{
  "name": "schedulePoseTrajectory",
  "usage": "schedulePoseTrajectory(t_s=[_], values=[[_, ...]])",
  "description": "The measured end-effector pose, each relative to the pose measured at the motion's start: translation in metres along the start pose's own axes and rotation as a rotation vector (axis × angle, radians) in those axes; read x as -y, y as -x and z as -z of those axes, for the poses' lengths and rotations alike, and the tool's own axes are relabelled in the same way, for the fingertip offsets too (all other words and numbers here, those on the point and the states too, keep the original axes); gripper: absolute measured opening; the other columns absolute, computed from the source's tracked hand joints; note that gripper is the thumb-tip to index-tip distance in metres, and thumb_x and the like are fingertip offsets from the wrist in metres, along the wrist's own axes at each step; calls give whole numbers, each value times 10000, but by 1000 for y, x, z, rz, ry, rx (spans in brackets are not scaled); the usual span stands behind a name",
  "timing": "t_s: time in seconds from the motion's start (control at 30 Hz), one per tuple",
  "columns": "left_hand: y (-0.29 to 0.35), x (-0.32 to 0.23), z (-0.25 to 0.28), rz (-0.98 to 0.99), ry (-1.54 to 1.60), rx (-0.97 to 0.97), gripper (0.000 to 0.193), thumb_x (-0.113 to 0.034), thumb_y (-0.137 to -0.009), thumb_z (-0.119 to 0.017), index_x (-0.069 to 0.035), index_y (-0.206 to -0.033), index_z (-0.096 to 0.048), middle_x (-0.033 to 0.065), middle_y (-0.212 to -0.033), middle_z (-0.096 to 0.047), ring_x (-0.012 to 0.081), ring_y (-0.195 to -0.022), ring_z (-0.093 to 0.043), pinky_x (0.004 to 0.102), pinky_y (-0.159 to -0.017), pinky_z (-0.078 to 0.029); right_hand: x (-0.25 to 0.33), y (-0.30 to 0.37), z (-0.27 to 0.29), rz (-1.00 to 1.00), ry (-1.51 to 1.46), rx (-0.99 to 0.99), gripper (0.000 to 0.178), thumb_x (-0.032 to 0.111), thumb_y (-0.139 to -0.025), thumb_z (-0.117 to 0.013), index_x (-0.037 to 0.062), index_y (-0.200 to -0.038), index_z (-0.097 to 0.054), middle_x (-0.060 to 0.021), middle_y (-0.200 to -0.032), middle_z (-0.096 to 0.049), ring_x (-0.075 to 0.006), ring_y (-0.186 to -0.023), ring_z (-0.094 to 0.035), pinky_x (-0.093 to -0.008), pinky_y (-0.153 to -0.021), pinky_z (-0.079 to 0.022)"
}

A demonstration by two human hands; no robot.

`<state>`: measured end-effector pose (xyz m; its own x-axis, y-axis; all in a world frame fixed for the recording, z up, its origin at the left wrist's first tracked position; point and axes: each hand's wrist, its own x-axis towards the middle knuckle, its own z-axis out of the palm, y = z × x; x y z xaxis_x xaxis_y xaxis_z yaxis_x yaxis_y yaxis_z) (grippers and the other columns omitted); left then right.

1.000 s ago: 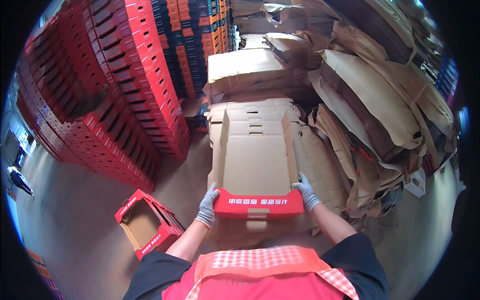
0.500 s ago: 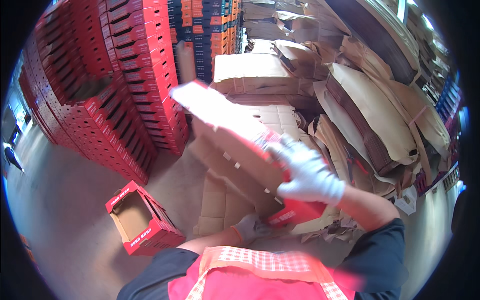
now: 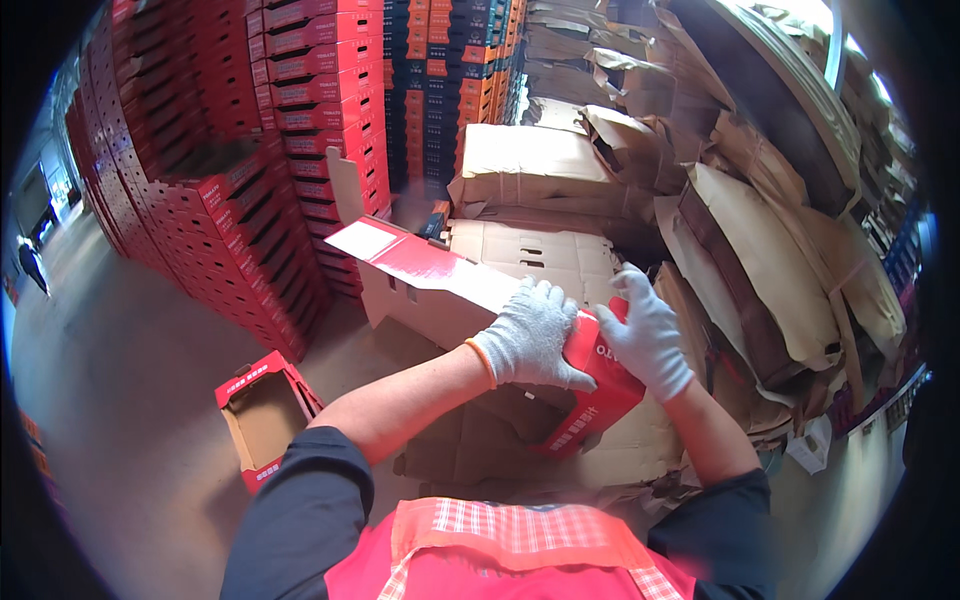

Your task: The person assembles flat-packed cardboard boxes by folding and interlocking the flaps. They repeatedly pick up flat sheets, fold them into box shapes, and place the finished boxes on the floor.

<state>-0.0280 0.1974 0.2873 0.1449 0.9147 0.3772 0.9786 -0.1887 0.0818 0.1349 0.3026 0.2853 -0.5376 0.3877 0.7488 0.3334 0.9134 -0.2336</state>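
Note:
A partly folded red cardboard box (image 3: 600, 395) is tilted in front of me, its brown inside and one long red-and-white side reaching toward the far left. My left hand (image 3: 535, 335), in a white knit glove with an orange cuff, grips the long side near the right corner, thumb pointing at the red end panel. On that end, my right hand (image 3: 652, 340), also gloved, pinches the upper edge between thumb and bent fingers. Part of the corner is hidden beneath both hands. Flattened brown cardboard (image 3: 535, 245) lies under and behind the box.
A folded red box (image 3: 250, 385) rests on the floor at left. Tall stacks of red boxes (image 3: 240, 225) rise behind it, with dark and orange boxes (image 3: 435, 90) farther back. Paper-wrapped cardboard bundles (image 3: 765, 270) are heaped at right. A distant person (image 3: 33, 265) is at far left.
My left hand has come up from below onto the box's long side. The box has turned and dropped lower, and my right hand has shifted to its end panel.

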Motion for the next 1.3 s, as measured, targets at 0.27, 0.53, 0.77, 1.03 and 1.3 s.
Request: schedulePoseTrajectory(t_s=[0.27,0.53,0.77,1.03,1.3], values=[[8,1,-17,-119,146,-87,877,-816,-571,-690,-16,-926,-647,154,-916,-609,310,-923,-583,406,-905,-410,-27,-11,42,102,208,546,221,259,-912,-624,56,-829,-653,-132,-704,-666,-305,-627,-665,-405,-594,-509],[21,-10,-27,-50,106,-143,915,-835,-619,-648,10,-967,-617,175,-945,-574,328,-925,-566,416,-973,-411,-12,-31,-21,-170,212,722,255,278,-896,-562,70,-813,-686,-168,-794,-699,-364,-790,-681,-481,-743,-523],[28,24,-44,102,1151,-527,732,-279,-946,-674,36,-1503,-320,187,-1505,-430,225,-1340,-462,330,-1118,-360,31,-15,-19,133,-20,662,523,344,-758,-703,56,-1180,-590,-193,-1135,-645,-362,-1022,-642,-432,-898,-517],[180,28,-42,-63,446,-66,1099,-562,-651,-824,-26,-1486,-351,242,-1477,-401,440,-1327,-422,537,-1107,-329,-61,-17,-10,-395,-591,421,820,191,-687,-778,-94,-1388,-463,-211,-1279,-622,-275,-1205,-594,-333,-1013,-465],[152,9,-36,-79,304,-301,1002,-411,-638,-853,16,-1427,-406,284,-1415,-422,469,-1314,-424,534,-1100,-361,-123,182,-77,-1302,-721,827,206,274,-891,-646,85,-869,-726,-62,-806,-698,-183,-669,-619,-368,-649,-531]])
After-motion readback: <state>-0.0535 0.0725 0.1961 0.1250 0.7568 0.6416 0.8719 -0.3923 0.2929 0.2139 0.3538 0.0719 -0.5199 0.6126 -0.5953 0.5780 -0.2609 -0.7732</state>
